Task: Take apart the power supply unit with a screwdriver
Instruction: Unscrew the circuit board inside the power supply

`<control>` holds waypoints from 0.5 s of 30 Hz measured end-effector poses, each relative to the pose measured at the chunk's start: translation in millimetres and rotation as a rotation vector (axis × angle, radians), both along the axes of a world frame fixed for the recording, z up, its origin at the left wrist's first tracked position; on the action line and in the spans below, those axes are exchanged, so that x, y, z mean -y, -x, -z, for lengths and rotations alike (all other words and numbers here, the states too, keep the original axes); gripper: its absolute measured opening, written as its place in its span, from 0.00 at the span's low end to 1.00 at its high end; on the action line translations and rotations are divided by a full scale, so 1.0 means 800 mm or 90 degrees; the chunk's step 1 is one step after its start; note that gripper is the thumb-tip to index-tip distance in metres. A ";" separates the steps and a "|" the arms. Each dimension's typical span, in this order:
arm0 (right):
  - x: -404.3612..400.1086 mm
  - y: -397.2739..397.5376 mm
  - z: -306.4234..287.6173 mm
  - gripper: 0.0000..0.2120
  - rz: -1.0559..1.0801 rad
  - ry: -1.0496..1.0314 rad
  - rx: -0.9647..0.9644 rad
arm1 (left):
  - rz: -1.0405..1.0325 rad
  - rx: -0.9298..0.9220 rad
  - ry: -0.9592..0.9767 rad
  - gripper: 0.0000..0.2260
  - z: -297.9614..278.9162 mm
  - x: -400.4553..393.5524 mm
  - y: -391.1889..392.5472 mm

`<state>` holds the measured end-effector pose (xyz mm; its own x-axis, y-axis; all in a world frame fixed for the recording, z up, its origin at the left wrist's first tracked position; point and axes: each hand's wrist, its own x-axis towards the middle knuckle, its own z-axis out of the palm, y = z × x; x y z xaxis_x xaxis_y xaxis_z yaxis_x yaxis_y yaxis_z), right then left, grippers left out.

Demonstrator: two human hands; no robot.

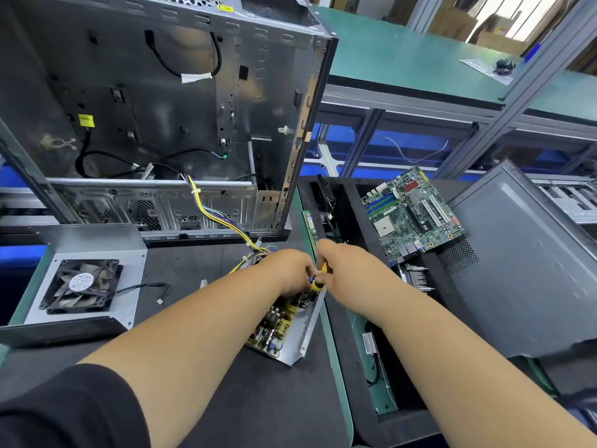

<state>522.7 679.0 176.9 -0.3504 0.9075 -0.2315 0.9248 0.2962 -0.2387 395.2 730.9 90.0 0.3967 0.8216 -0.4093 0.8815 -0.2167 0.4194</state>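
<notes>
Right hand: curled around the yellow-and-black screwdriver handle, above the opened power supply unit.
Left hand: beside it over the unit; grip unclear.

An electronics disassembly workshop, by every sign. Long table topped with green anti-static matting, carried on aluminium profile framing, rows of the same behind. Black foam mat laid over the near table. Stripped desktop computer case standing open, loose cables hanging inside. Removed motherboard lying in a black foam tray; detached grey side panel beside it. Cooling fan in a metal cover to the left. Cardboard boxes stacked at the far back.
</notes>
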 end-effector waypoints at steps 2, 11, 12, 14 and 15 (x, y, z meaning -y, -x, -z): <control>0.000 -0.003 -0.006 0.05 -0.039 0.022 -0.017 | 0.010 -0.007 -0.018 0.11 0.002 0.000 0.000; -0.003 -0.001 0.000 0.18 -0.150 -0.174 0.223 | 0.027 -0.016 0.000 0.04 -0.004 0.001 0.001; -0.004 0.001 0.006 0.18 -0.129 -0.199 0.239 | 0.023 -0.012 0.000 0.06 -0.004 0.002 0.001; -0.004 0.004 0.013 0.16 -0.069 -0.158 0.167 | 0.021 -0.008 -0.001 0.07 -0.003 0.002 0.000; -0.004 0.005 0.015 0.15 -0.045 -0.119 0.114 | 0.022 -0.006 -0.002 0.06 -0.003 0.002 0.000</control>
<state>518.7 682.5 165.2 -0.3827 0.9152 -0.1260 0.9230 0.3847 -0.0089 395.1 729.4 92.5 0.4208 0.8088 -0.4108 0.8775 -0.2481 0.4103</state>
